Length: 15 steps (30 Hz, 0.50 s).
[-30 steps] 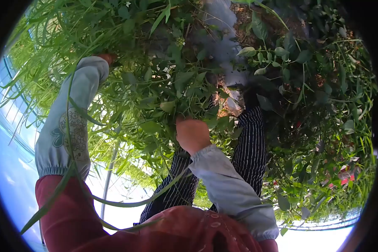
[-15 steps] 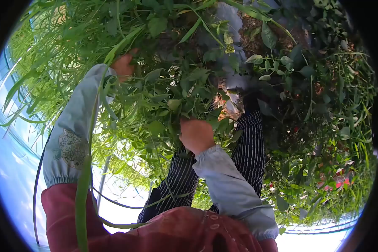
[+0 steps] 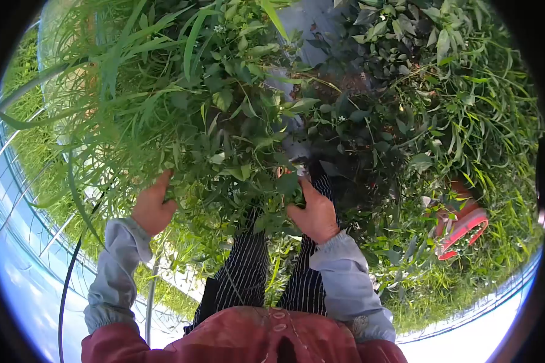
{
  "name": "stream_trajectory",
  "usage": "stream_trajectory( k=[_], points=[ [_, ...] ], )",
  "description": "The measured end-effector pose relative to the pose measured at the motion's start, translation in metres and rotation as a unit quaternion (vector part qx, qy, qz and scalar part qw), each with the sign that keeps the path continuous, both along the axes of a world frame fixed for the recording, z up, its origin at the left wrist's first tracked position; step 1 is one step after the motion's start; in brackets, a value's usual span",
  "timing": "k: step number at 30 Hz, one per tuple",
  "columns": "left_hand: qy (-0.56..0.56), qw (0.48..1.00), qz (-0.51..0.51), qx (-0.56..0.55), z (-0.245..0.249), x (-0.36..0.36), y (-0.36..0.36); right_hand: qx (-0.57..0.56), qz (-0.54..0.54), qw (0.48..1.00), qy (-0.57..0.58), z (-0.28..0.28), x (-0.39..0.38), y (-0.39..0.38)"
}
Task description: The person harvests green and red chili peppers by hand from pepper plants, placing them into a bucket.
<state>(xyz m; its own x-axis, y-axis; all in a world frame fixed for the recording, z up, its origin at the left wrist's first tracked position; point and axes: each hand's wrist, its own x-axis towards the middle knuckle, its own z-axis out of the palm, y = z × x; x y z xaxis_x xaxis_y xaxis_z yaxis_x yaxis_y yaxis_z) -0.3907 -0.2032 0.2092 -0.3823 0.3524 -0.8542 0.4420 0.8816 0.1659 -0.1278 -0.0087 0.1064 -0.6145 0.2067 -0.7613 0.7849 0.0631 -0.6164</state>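
Note:
My left hand (image 3: 154, 206) is at the left edge of the leafy plants (image 3: 224, 163), beside the tall grass. Its index finger points up and the thumb stands apart; no object shows in it. Nearer the middle, my right hand (image 3: 315, 212) reaches in at the lower right side of the same plants, above my striped trouser leg. Its thumb and index finger are spread around leaves, and I see nothing gripped. The other fingertips of both hands are hidden. Grey sleeve covers (image 3: 351, 272) are on both forearms.
Grey ground sheeting (image 3: 309, 45) runs between the plant rows. More bushy plants with small white flowers (image 3: 393, 27) stand to the right. A red-rimmed container (image 3: 466, 233) sits in the grass at right. A thin dark cable or pole (image 3: 66, 290) and metal rods are at left.
My left hand has come back out of the foliage toward my body. My right hand has moved right and its fingers have spread. The view has shifted, showing more of the red-rimmed container.

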Motion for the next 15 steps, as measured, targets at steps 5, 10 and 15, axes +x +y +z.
stream_trajectory(
  k=[5, 10, 15],
  points=[
    [-0.306, 0.824, 0.454, 0.147, 0.032, 0.021, 0.057, -0.396, -0.414, 0.820, -0.014, 0.042, 0.019, 0.022],
    [-0.365, 0.746, 0.436, 0.347, 0.001, 0.079, 0.136, -0.503, -0.553, 0.652, 0.122, 0.069, -0.011, 0.020],
    [-0.284, 0.801, 0.339, 0.403, -0.004, 0.124, 0.162, -0.478, -0.643, 0.574, 0.170, 0.075, -0.020, 0.013]
  ],
)
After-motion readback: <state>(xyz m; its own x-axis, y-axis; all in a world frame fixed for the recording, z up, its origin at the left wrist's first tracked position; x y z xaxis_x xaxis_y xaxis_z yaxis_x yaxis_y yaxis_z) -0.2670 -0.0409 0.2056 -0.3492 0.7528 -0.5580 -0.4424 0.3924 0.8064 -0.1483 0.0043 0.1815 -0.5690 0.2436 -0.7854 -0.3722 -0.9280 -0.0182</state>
